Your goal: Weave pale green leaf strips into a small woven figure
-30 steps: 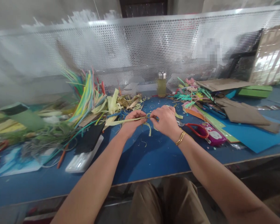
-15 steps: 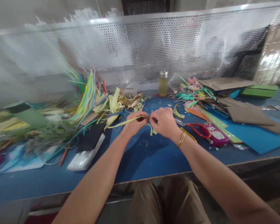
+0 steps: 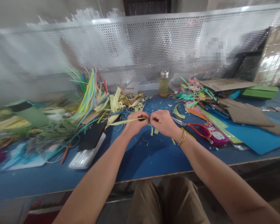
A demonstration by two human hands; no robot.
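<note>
My left hand is closed on a long pale yellow-green strip, which looks like dried corn husk and trails out to the left. Fingertip to fingertip with it, my right hand pinches the strip's other end. The exact grip between the fingers is too small to make out. Red-handled scissors lie right beside my right wrist, blades pointing toward the hand. Small husk scraps rest on the blue table below my hands.
Behind my left hand lies a heap of husks beside colourful pipe cleaners. A black phone-like slab overlaps a white case. A lidded bottle stands at the back. Cardboard and a purple pouch are on the right.
My hands stay together on the strip, with a slight shift of the fingers. The strip's free end sits a little higher. A scrap now shows near my right wrist.
</note>
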